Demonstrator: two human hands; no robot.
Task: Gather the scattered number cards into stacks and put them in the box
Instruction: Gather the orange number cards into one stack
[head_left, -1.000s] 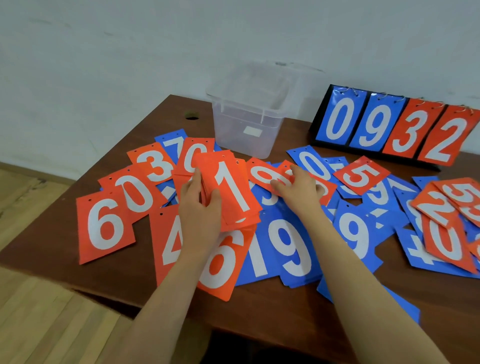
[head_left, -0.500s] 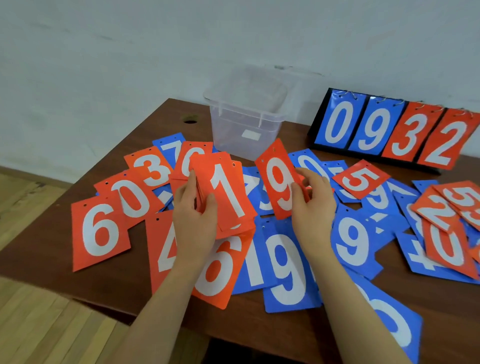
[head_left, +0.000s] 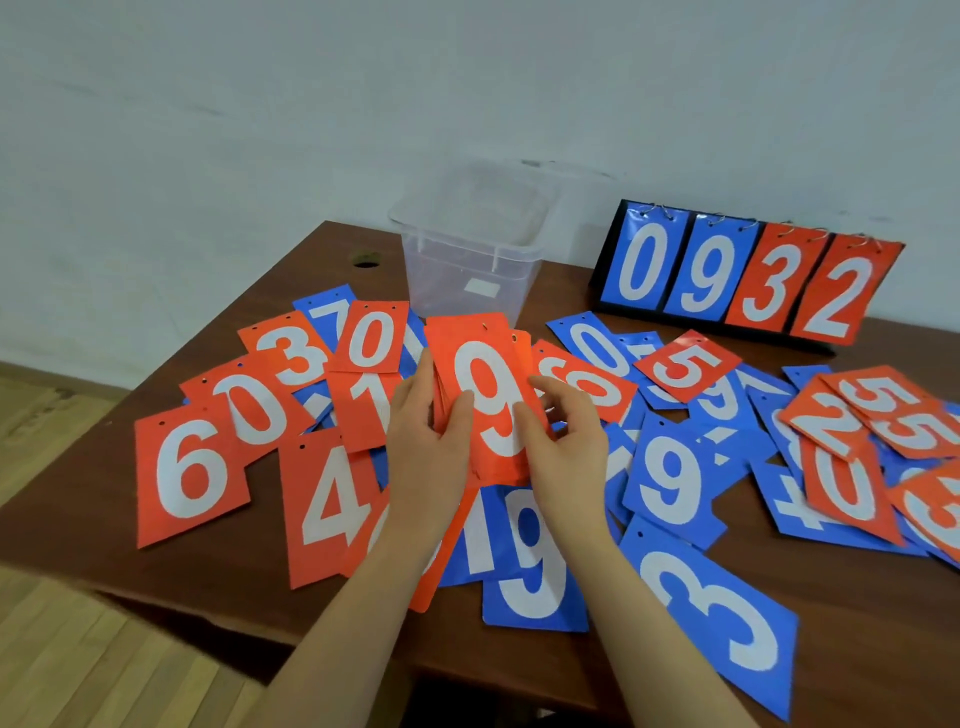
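Observation:
My left hand (head_left: 426, 441) holds a stack of red number cards (head_left: 483, 395) above the table, a red 9 on top. My right hand (head_left: 566, 441) touches the right edge of that top card with its fingertips, fingers spread. Red and blue number cards lie scattered over the brown table (head_left: 156, 561): a red 6 (head_left: 187, 473), a red 4 (head_left: 327, 504), a blue 9 (head_left: 670, 483), a blue 3 (head_left: 711, 608), a red 5 (head_left: 685, 364). The clear plastic box (head_left: 467, 260) stands open at the back of the table, behind the stack.
A black flip scoreboard (head_left: 748, 275) showing 0 9 3 2 stands at the back right against the wall. More overlapping cards pile up at the right edge (head_left: 862, 441). The table's near and left edges drop to a wooden floor (head_left: 78, 649).
My right hand lifted a red 9 card off the table and laid it on the stack in my left hand, covering the red 1 that was on top.

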